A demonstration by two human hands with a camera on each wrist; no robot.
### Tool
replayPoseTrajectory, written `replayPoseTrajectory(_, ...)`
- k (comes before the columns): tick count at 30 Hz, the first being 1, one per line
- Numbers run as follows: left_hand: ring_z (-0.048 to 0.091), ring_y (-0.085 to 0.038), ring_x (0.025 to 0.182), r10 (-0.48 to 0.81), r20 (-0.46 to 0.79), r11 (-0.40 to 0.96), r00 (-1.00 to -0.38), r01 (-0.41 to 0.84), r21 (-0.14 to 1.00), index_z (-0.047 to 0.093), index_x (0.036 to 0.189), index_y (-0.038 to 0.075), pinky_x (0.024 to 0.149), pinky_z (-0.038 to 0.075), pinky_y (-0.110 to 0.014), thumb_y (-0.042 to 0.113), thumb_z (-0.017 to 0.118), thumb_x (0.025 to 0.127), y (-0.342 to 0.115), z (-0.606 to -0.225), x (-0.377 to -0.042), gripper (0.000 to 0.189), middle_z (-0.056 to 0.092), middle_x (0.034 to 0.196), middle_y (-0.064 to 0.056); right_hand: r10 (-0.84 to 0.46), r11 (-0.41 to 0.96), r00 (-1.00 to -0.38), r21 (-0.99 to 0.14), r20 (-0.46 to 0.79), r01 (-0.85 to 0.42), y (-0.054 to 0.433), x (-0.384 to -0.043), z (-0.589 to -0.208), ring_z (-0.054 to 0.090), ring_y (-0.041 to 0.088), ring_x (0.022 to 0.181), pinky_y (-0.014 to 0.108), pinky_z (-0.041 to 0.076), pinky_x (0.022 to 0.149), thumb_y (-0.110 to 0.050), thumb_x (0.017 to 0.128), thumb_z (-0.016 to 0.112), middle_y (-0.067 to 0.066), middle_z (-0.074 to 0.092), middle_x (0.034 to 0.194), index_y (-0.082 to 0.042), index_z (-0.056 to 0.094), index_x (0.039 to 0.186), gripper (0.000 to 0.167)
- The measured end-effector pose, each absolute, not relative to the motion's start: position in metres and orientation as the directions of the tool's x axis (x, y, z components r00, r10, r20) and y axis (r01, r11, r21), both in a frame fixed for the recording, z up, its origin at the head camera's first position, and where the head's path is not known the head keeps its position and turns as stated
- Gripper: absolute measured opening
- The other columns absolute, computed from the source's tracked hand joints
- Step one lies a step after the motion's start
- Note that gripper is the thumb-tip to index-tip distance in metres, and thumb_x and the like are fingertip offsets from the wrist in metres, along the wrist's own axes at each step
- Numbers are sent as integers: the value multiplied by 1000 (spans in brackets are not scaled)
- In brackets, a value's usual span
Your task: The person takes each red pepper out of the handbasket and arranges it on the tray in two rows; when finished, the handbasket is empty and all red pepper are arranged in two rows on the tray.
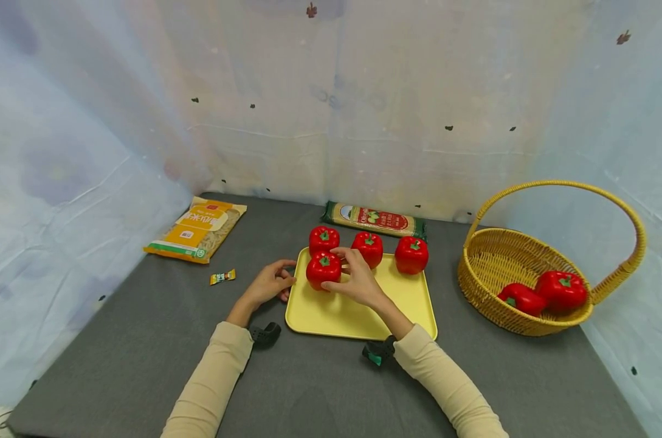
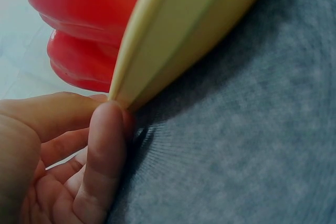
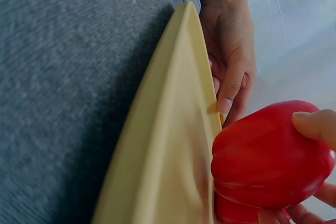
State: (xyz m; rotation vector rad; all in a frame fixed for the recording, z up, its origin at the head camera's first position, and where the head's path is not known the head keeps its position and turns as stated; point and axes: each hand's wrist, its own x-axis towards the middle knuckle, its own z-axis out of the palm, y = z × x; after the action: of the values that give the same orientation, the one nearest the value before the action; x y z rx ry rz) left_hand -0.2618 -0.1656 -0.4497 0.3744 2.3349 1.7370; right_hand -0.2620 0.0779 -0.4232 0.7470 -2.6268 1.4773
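Observation:
My right hand holds a red bell pepper over the left part of a yellow tray. In the right wrist view, thumb and fingers lie around that pepper, which overlaps the tray's inside. The tray's left rim is pinched between thumb and fingertip of my left hand, seen close up in the left wrist view at the rim. Three more red peppers stand along the tray's far side: one behind the held pepper, one in the middle, one at the right corner.
A wicker basket with a tall handle stands at the right, two red peppers inside. Behind the tray lies a long green-and-tan packet. To the left are a yellow bag of grain and a small yellow wrapped packet.

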Motion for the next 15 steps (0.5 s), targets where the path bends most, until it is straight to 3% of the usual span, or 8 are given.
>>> replayPoseTrajectory(9,58,-20,57,323,-7,276,-946,87,957,40,134,-9,53,54,-31,1,57,90,-166,-449,-261,48,57,85,-22,-447,361,-855,-822,263,-441,79,-261,-426,49,34,113,45,46,94,-13,74,80,19,46,123,-2,45,132,68)
replayPoseTrajectory(15,58,-20,57,325,-5,274,-946,89,958,40,134,-9,53,54,-32,1,57,90,-165,-449,-260,48,56,87,-25,-492,352,-833,-817,254,-457,78,-241,-397,46,42,113,51,45,93,-3,76,75,29,42,126,10,42,130,64)
